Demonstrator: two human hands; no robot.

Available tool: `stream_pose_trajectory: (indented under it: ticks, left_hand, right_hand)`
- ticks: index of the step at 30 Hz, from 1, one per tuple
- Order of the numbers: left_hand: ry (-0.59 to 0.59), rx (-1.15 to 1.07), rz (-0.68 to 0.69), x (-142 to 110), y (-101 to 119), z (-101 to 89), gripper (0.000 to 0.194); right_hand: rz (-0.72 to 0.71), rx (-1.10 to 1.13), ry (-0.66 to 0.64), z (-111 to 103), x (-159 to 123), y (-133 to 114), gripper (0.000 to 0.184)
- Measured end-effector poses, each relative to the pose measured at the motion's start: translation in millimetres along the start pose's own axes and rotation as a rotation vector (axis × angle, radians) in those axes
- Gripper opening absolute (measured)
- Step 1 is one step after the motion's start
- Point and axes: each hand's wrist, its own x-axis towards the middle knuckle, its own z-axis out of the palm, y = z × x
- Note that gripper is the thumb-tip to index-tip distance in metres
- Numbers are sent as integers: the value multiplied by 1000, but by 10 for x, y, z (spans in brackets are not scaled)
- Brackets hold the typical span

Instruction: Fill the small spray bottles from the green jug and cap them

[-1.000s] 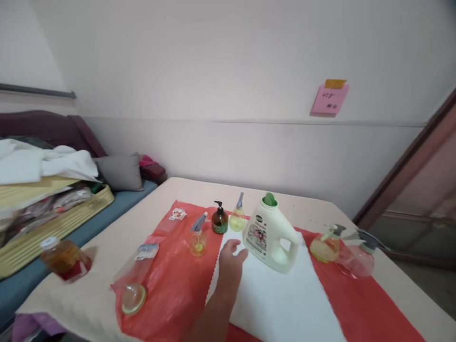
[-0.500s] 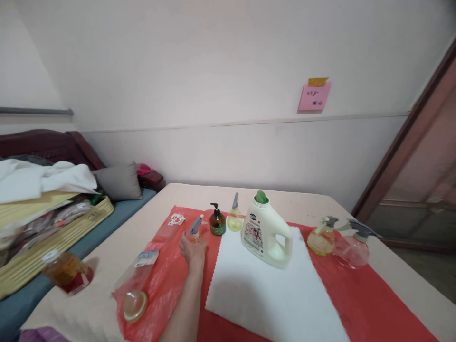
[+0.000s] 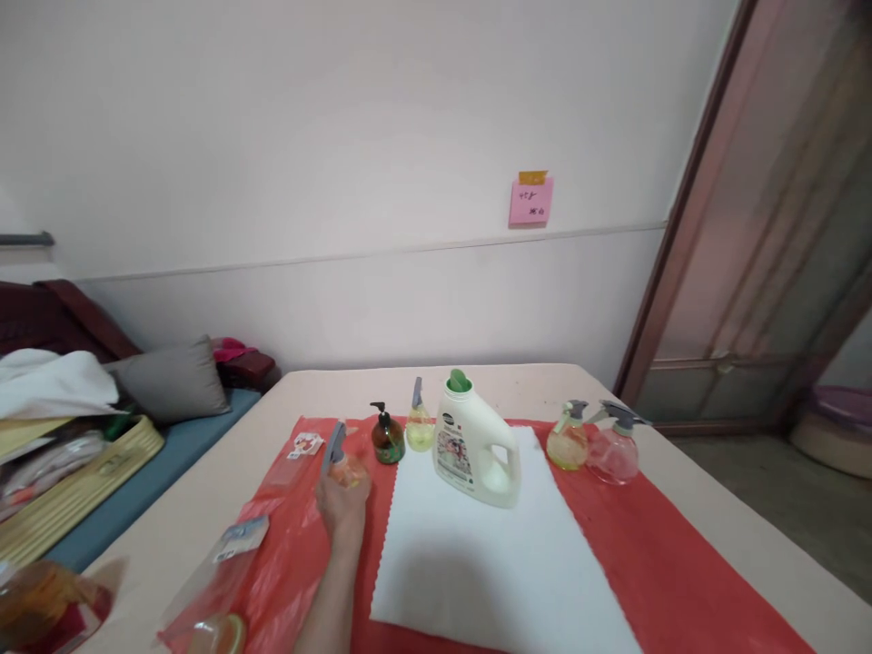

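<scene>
In the head view, your left hand [image 3: 342, 510] reaches out over the counter [image 3: 746, 536] and has its grip closed around a small clear spray bottle [image 3: 351, 470]. The fingers bend at the left side of the bottle body, and the hand covers the lower part of it. The grey trigger head is above the hand, and the bottle leans a little to the left. You have this bottle above the left part of a red sheet [image 3: 633, 536]; whether its base touches the sheet, I cannot tell, because your hand hides it. How strongly the grip presses, I also cannot tell.

Just beside your grip, to the right, stands a brown pump bottle [image 3: 388, 440], apart from your fingers. Next comes a yellow spray bottle [image 3: 420, 434], and then a large pale jug [image 3: 473, 450] with a green opening, which stands upright on a white cloth [image 3: 470, 554]. Well apart, on the right part of the red sheet, are a yellowish spray bottle [image 3: 567, 447] and a pink spray bottle [image 3: 617, 457]. Nearer to you, on the left, lies a clear packet [image 3: 228, 554].
</scene>
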Motion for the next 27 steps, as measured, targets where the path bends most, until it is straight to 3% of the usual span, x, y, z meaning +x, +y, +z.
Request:
stream_pose_trajectory:
  ticks: [4, 8, 10, 14, 18, 22, 24, 27]
  left_hand:
    - [-31, -115, 51, -336, 205, -91, 74]
    - [-151, -226, 255, -915, 394, -138, 67]
    - [-225, -264, 366, -1162, 467, -136, 62]
    - [-301, -313, 440, -1399, 583, -160, 44]
    - [-427, -354, 520, -1393, 676, -256, 39]
    - [-716, -408, 499, -1270, 696, -324, 71]
    - [-945, -474, 428, -1201, 691, -359, 80]
    - [-1407, -568, 285, -1221, 694, -539, 85]
  right_hand:
    - [155, 0, 188, -41, -315, 37, 29]
    - [401, 76, 660, 8, -162, 271, 28]
    - [432, 133, 861, 98, -61, 402, 29]
    - [371, 54, 1104, 208, -62, 552, 15]
    - [415, 184, 1057, 56, -197, 485, 17]
    - [403, 454, 1025, -139, -246, 407, 16]
    - [374, 617, 938, -208, -275, 433, 16]
    - [351, 894, 678, -264, -366, 531, 31]
